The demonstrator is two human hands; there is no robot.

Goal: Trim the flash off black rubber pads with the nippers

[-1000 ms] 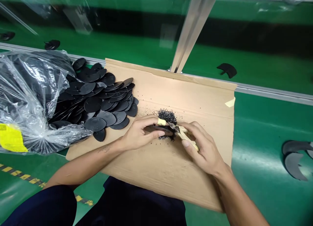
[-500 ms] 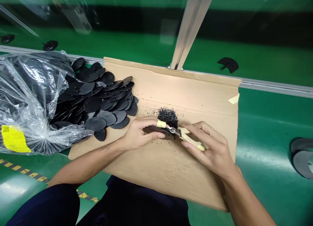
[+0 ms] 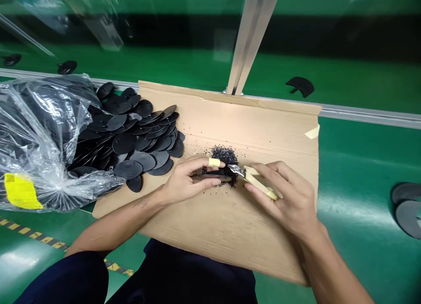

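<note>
My left hand [image 3: 189, 180], with yellow tape round one finger, pinches a flat black disc [image 3: 215, 178] over the cardboard sheet [image 3: 197, 225]. My right hand [image 3: 289, 194] is closed round the pale yellow handles of a pair of small nippers [image 3: 256, 183]. The metal jaws point left and stand a little apart from the disc, close to my left fingertips. Behind both hands lies a heap of tiny black clippings [image 3: 225, 154]. My left fingers cover part of the disc.
Many similar black discs [image 3: 131, 137] are piled at the left, spilling from a clear plastic bag [image 3: 42, 133] with a yellow label [image 3: 22, 191]. A metal post [image 3: 251, 41] and rail stand behind the cardboard. Two dark round pieces [image 3: 408, 209] lie on the green floor at right.
The nippers have drawn back to the right, away from the disc. The disc in my left hand is tilted to a flatter, more edge-on view.
</note>
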